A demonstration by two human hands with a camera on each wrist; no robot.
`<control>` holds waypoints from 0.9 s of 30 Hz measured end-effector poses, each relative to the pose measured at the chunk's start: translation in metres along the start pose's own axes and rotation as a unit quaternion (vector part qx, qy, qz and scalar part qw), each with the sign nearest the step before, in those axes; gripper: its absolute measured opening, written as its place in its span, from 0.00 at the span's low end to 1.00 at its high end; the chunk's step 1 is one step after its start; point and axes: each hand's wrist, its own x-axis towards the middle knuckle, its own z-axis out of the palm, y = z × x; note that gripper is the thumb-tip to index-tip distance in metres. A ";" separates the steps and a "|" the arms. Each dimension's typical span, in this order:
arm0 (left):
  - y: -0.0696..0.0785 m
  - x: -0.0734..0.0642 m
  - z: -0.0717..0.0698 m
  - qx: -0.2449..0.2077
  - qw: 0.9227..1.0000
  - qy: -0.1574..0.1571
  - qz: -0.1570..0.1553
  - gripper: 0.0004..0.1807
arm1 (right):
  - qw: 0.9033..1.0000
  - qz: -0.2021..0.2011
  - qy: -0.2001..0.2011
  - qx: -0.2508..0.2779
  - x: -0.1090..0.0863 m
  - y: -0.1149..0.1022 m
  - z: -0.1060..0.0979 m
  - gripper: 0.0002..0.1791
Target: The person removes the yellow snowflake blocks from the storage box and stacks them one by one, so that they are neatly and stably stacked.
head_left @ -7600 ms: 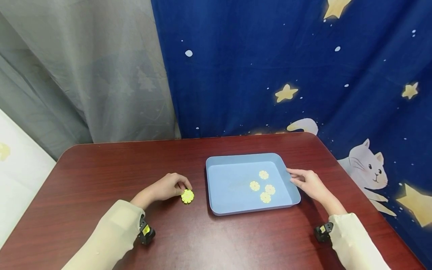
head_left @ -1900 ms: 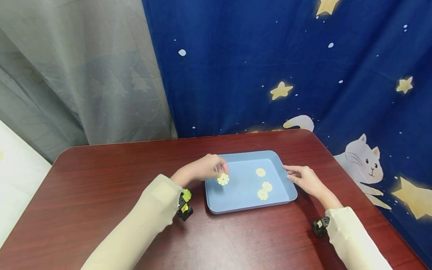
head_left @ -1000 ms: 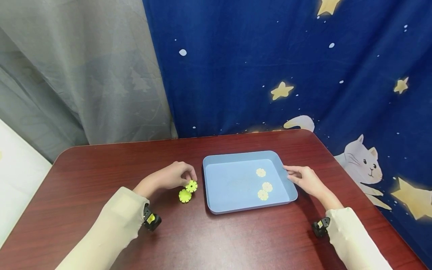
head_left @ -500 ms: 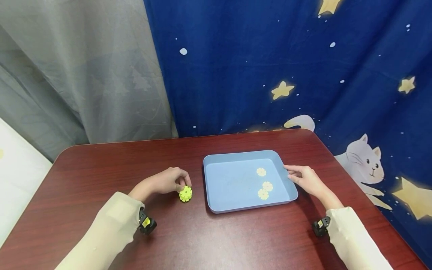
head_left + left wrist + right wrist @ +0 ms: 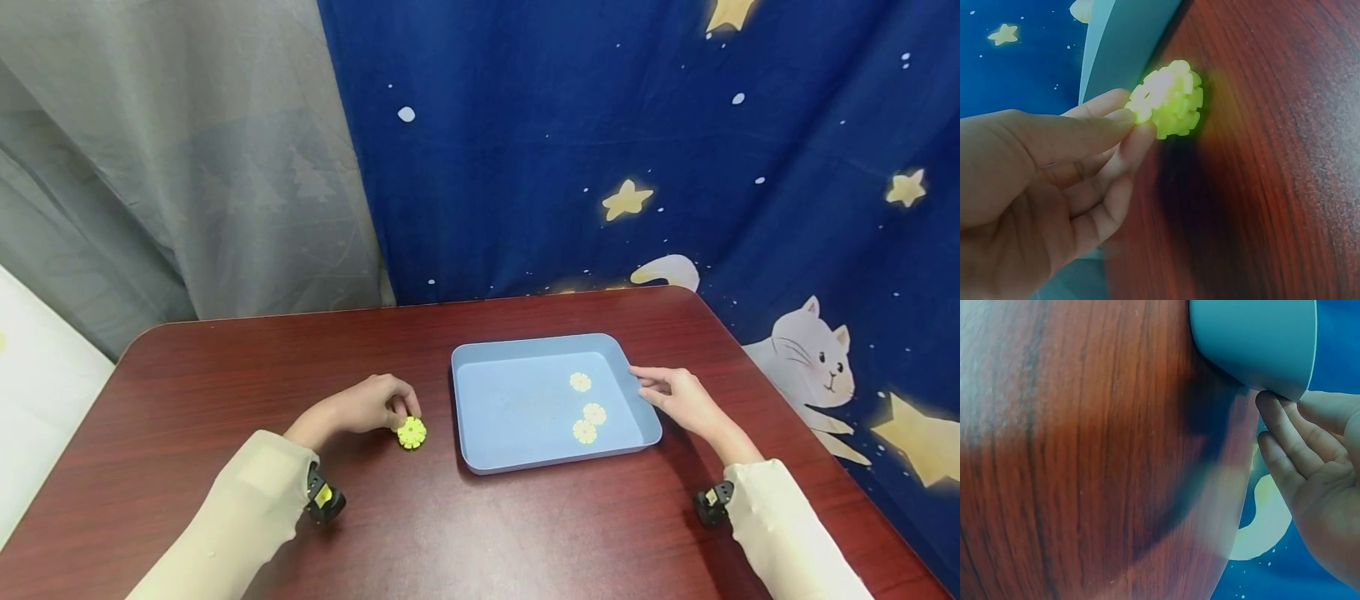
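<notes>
In the head view, my left hand [image 5: 371, 404] is over the table, left of the tray, with its fingertips at a yellow-green flower-shaped plastic disc [image 5: 412, 432]. The left wrist view shows thumb and fingers pinching the edge of the top disc [image 5: 1154, 90], with more notched discs stacked directly beneath it. My right hand [image 5: 686, 404] holds the right rim of the shallow blue tray [image 5: 517, 465]. Its fingertips lie against the tray wall [image 5: 1254, 344] in the right wrist view. Inside the tray, three pale yellow discs [image 5: 581, 382] lie toward the right, two of them touching.
A dark red wooden table [image 5: 480, 533] carries everything. Behind it hang a grey curtain [image 5: 277, 167] and a blue star-patterned curtain [image 5: 517, 150]. A black wrist camera [image 5: 324, 498] sits below the left sleeve and another [image 5: 712, 502] by the right sleeve.
One disc has left the tray; my left hand lifted it out, carried it left and set it on the discs on the table. My right hand has stayed at the tray's rim.
</notes>
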 end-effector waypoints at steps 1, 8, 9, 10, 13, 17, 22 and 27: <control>-0.001 0.000 0.000 0.000 1.000 0.001 0.000 0.11 | 1.000 0.000 0.001 -0.001 0.000 0.000 0.000 0.21; -0.006 0.002 0.003 0.005 1.000 0.006 0.004 0.10 | 1.000 -0.003 0.001 -0.001 0.000 -0.002 -0.001 0.21; -0.007 0.002 0.003 0.005 1.000 0.008 0.005 0.10 | 1.000 -0.002 0.000 -0.002 0.000 -0.002 -0.001 0.21; -0.007 0.002 0.003 0.005 1.000 0.009 0.005 0.10 | 1.000 -0.001 0.000 -0.002 0.000 -0.002 -0.001 0.21; -0.008 0.003 0.004 0.005 1.000 0.011 0.004 0.10 | 1.000 0.000 0.000 -0.002 0.000 -0.002 -0.001 0.21; -0.009 0.003 0.004 0.005 1.000 0.012 0.003 0.10 | 1.000 0.000 0.000 -0.001 0.000 -0.003 -0.001 0.21; -0.009 0.002 0.005 0.006 1.000 0.014 0.008 0.10 | 1.000 0.000 -0.001 0.003 -0.001 -0.004 -0.002 0.21; -0.008 0.002 0.005 0.013 1.000 0.016 0.013 0.10 | 1.000 -0.001 -0.001 0.001 0.000 -0.005 -0.002 0.21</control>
